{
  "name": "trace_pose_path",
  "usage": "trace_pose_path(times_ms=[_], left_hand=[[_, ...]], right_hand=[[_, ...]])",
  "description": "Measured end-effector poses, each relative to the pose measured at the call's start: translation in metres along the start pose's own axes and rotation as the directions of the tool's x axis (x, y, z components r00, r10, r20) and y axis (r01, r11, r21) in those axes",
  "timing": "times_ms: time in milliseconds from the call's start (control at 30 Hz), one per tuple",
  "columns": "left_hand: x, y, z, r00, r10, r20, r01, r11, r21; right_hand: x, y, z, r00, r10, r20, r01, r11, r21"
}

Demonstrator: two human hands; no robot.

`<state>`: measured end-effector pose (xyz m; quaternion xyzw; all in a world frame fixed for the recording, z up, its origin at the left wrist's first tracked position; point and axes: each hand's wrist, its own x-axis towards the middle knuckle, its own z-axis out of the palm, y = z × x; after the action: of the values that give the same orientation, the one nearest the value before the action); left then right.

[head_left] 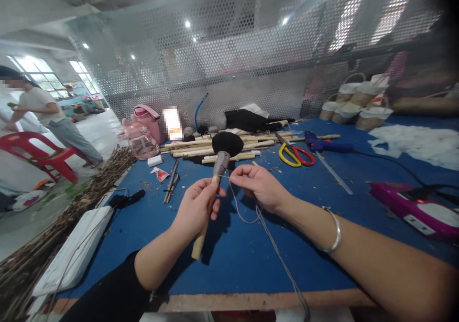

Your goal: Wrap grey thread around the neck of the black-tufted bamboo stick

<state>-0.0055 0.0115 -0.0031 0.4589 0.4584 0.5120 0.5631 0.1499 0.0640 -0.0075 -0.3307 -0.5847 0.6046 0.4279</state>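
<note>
My left hand (196,206) is closed around a pale wooden stick (199,241) held upright over the blue table (172,245). The stick carries a black round head (227,143) with grey thread wound just below it (221,163). My right hand (258,185), with a silver bangle (334,230) on its wrist, pinches the grey thread (247,217) beside the wrapping. The thread loops down and trails off the table's near edge.
More sticks (229,147) lie at the back with yellow and red scissors (294,155), a blue glue gun (324,145), a pink bottle (141,138), a white power strip (77,248), white stuffing (419,143) and a purple tool (412,205). A person stands by a red chair (34,152) at the left.
</note>
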Motion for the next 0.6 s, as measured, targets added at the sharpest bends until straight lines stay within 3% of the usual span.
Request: trace_pose_path(times_ms=[167,300,500,533,600], left_hand=[[-0.0028,-0.0014,0.0005,0.995,-0.027,0.098,0.042,0.987,-0.155],[-0.0085,0.0017,0.0015,0.977,-0.064,0.203,0.111,0.966,-0.232],[-0.0065,0.0021,-0.0041,0.893,-0.207,0.4,0.33,0.906,-0.267],[-0.0053,0.0005,-0.0044,0.887,-0.232,0.399,0.345,0.907,-0.241],[-0.0037,-0.0037,-0.0034,0.916,-0.249,0.315,0.316,0.931,-0.183]], right_hand=[[0.0013,0.0001,0.0021,0.997,0.078,0.005,-0.078,0.991,0.108],[0.0023,0.0012,0.0027,0.998,0.062,0.03,-0.066,0.991,0.116],[0.0008,0.0022,0.0045,0.979,0.057,0.194,-0.092,0.98,0.176],[0.0006,0.0024,0.0051,0.981,0.059,0.185,-0.09,0.982,0.167],[0.0003,0.0028,0.0063,0.99,0.049,0.132,-0.064,0.991,0.118]])
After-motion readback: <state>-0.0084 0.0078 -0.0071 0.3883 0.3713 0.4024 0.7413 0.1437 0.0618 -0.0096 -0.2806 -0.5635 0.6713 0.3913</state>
